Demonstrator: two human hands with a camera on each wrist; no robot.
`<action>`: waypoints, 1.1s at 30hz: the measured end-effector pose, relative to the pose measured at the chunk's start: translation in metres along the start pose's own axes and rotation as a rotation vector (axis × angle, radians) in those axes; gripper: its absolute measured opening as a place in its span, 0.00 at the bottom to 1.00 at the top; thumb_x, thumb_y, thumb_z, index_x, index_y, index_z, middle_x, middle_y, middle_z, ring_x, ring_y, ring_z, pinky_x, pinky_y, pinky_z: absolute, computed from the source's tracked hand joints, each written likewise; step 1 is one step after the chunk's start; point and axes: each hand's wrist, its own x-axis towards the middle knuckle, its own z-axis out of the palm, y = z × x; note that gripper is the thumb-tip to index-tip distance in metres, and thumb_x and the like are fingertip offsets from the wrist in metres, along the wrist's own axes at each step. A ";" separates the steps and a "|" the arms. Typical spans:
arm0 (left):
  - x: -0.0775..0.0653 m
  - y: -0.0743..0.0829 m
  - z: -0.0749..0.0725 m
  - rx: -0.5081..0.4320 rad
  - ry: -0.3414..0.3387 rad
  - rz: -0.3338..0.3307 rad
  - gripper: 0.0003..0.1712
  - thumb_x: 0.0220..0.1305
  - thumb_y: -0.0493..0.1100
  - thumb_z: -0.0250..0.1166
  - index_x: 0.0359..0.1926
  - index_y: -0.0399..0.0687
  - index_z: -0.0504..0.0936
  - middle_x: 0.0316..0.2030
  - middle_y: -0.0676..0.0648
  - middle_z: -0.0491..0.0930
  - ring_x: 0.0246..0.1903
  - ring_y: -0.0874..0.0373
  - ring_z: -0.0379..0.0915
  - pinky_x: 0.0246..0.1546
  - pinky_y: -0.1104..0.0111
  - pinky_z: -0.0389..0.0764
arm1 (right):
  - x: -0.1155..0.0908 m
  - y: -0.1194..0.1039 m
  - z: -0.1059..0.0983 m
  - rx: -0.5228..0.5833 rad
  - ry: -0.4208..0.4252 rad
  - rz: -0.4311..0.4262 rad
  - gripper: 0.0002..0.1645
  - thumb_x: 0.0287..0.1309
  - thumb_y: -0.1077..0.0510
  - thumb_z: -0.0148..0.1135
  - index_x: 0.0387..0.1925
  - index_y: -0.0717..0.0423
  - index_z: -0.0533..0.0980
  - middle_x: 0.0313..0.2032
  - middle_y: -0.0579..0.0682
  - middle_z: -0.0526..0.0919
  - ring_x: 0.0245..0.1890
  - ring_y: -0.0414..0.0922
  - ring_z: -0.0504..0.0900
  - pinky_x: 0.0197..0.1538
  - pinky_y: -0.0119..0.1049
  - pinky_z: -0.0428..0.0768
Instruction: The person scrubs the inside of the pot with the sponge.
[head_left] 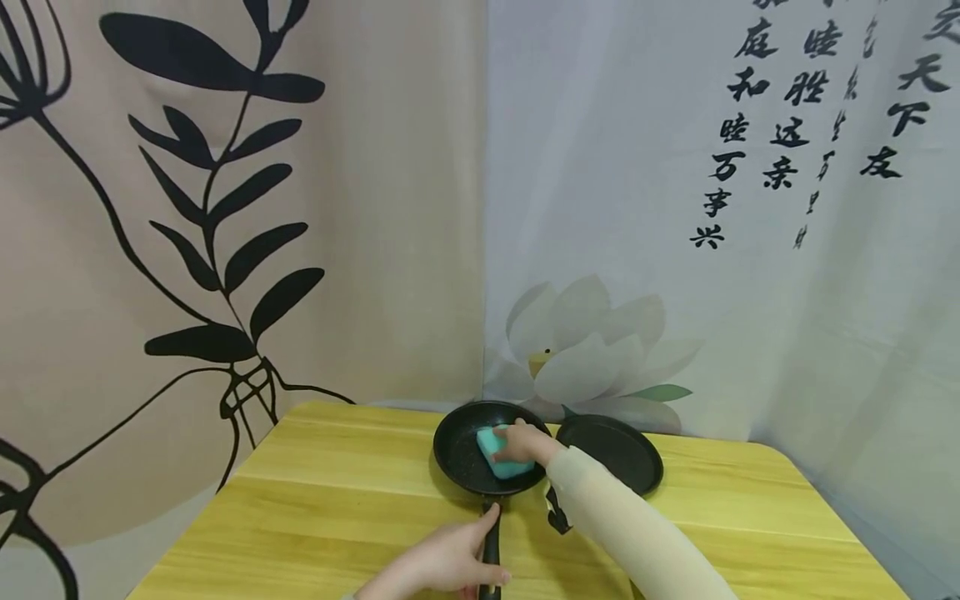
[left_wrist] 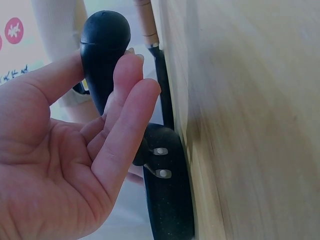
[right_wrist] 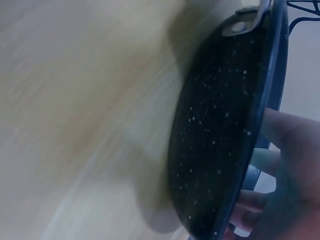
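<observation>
A black frying pan [head_left: 456,457] with pale specks stands on the table, its handle [head_left: 491,546] toward me. My left hand [head_left: 453,557] holds that handle between thumb and fingers; in the left wrist view the handle's rounded end [left_wrist: 105,32] shows past the fingers. Inside the pan, my right hand [head_left: 522,442] grips a turquoise sponge [head_left: 510,469] against the pan's inner surface. The right wrist view shows the pan's speckled outer wall [right_wrist: 215,130], with the fingers over the rim and the sponge mostly hidden.
To the right lies a flat black pan [head_left: 615,450], partly behind the right sleeve [head_left: 630,521]. A black piece [head_left: 557,512] shows beside that sleeve. The yellow wooden table [head_left: 322,500] ends at a printed curtain [head_left: 405,208] at the back.
</observation>
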 end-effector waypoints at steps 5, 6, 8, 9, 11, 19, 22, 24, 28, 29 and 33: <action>0.018 -0.033 0.010 0.006 0.009 0.022 0.59 0.55 0.70 0.64 0.76 0.45 0.50 0.13 0.55 0.76 0.11 0.61 0.73 0.18 0.68 0.76 | -0.005 -0.002 0.002 0.028 0.006 -0.057 0.36 0.59 0.46 0.67 0.67 0.48 0.70 0.64 0.63 0.67 0.63 0.60 0.67 0.58 0.52 0.72; 0.017 -0.031 0.009 0.011 0.000 0.013 0.59 0.56 0.70 0.64 0.76 0.45 0.49 0.14 0.55 0.76 0.12 0.61 0.73 0.18 0.68 0.76 | -0.006 -0.002 0.002 0.032 0.006 -0.068 0.35 0.59 0.46 0.67 0.67 0.48 0.71 0.63 0.63 0.67 0.62 0.59 0.67 0.58 0.52 0.72; 0.010 -0.021 0.006 0.013 -0.012 0.010 0.58 0.57 0.70 0.63 0.76 0.44 0.49 0.14 0.57 0.75 0.12 0.63 0.73 0.18 0.69 0.76 | -0.008 -0.003 0.003 0.040 0.004 -0.093 0.35 0.58 0.47 0.68 0.66 0.48 0.71 0.63 0.63 0.68 0.61 0.58 0.69 0.57 0.51 0.73; 0.004 -0.011 0.003 0.008 -0.003 0.011 0.57 0.58 0.68 0.64 0.76 0.42 0.50 0.13 0.56 0.75 0.11 0.63 0.71 0.16 0.69 0.75 | -0.009 -0.003 0.004 0.045 0.000 -0.104 0.35 0.58 0.47 0.68 0.66 0.48 0.71 0.62 0.62 0.68 0.60 0.58 0.69 0.57 0.51 0.73; -0.007 0.008 -0.001 -0.011 0.011 0.019 0.55 0.60 0.63 0.65 0.74 0.36 0.52 0.12 0.55 0.73 0.10 0.63 0.69 0.14 0.69 0.72 | -0.010 -0.003 0.005 0.047 -0.009 -0.116 0.36 0.58 0.47 0.68 0.67 0.47 0.70 0.63 0.62 0.68 0.61 0.57 0.68 0.57 0.51 0.73; -0.028 0.045 -0.005 -0.090 0.026 -0.009 0.48 0.63 0.50 0.67 0.72 0.29 0.54 0.13 0.50 0.75 0.11 0.60 0.70 0.17 0.70 0.73 | -0.015 -0.004 0.006 0.016 -0.040 -0.147 0.39 0.54 0.42 0.70 0.67 0.44 0.70 0.66 0.60 0.67 0.66 0.56 0.64 0.61 0.50 0.71; -0.028 0.044 -0.004 -0.091 0.032 -0.014 0.48 0.62 0.50 0.68 0.72 0.30 0.54 0.13 0.50 0.76 0.11 0.58 0.72 0.18 0.70 0.75 | -0.016 -0.004 0.006 0.012 -0.044 -0.172 0.42 0.52 0.41 0.72 0.67 0.45 0.70 0.65 0.59 0.68 0.63 0.54 0.68 0.59 0.47 0.72; -0.028 0.045 -0.005 -0.092 0.036 -0.017 0.49 0.62 0.50 0.68 0.72 0.30 0.54 0.13 0.49 0.76 0.12 0.56 0.73 0.20 0.69 0.76 | -0.015 -0.003 0.006 0.012 -0.039 -0.201 0.43 0.50 0.41 0.73 0.67 0.47 0.70 0.63 0.58 0.72 0.58 0.51 0.72 0.56 0.43 0.74; -0.028 0.047 -0.006 -0.112 0.033 -0.033 0.49 0.62 0.49 0.69 0.72 0.29 0.53 0.14 0.47 0.78 0.13 0.53 0.76 0.23 0.68 0.79 | -0.012 -0.001 0.005 0.013 -0.015 -0.242 0.43 0.48 0.44 0.75 0.66 0.47 0.71 0.57 0.54 0.77 0.46 0.44 0.75 0.50 0.37 0.75; -0.028 0.048 -0.006 -0.109 0.037 -0.037 0.49 0.62 0.49 0.69 0.72 0.29 0.53 0.14 0.47 0.78 0.13 0.53 0.76 0.24 0.69 0.79 | -0.011 0.000 0.005 0.018 -0.009 -0.244 0.43 0.47 0.44 0.75 0.66 0.47 0.72 0.57 0.53 0.77 0.46 0.43 0.75 0.50 0.37 0.75; -0.027 0.050 -0.006 -0.109 0.057 -0.057 0.49 0.61 0.49 0.69 0.73 0.32 0.54 0.14 0.46 0.78 0.14 0.52 0.77 0.24 0.69 0.79 | -0.008 0.003 0.004 0.042 0.005 -0.240 0.42 0.46 0.45 0.76 0.65 0.44 0.73 0.59 0.52 0.76 0.53 0.46 0.75 0.54 0.39 0.75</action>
